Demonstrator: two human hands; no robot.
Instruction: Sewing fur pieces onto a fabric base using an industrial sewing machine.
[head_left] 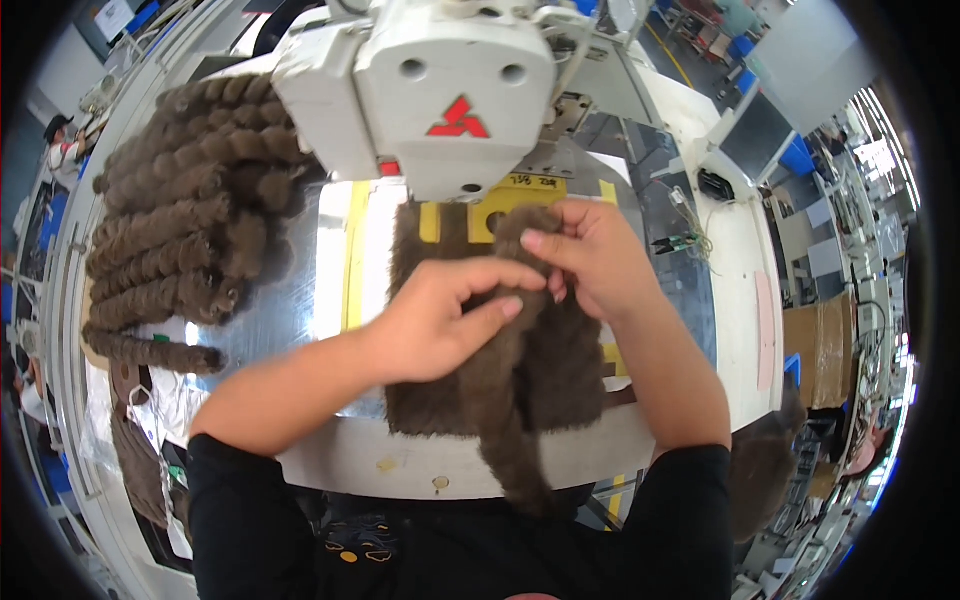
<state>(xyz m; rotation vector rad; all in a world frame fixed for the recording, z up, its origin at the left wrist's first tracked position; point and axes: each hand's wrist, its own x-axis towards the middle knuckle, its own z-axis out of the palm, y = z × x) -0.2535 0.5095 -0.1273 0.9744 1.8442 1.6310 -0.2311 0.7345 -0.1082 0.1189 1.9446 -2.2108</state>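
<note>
My right hand (590, 255) pinches the upper end of a long brown fur strip (505, 430) between thumb and fingers. My left hand (450, 320) grips the same strip just below and to the left, fingers curved over it. The strip hangs down past the bed's front edge. Beneath it lies a brown fur piece (420, 400) on the machine bed, partly hidden by my hands and forearms. Behind this piece is a yellow template plate (535, 188) with cut-outs, under the head of a white sewing machine (445, 70).
A pile of rolled brown fur strips (180, 220) lies at the left. At the right are a small screen (755, 130), tangled wires (680, 240) and a cardboard box (820, 340) beyond the table's edge (750, 320). A co-worker (62, 150) is at the far left.
</note>
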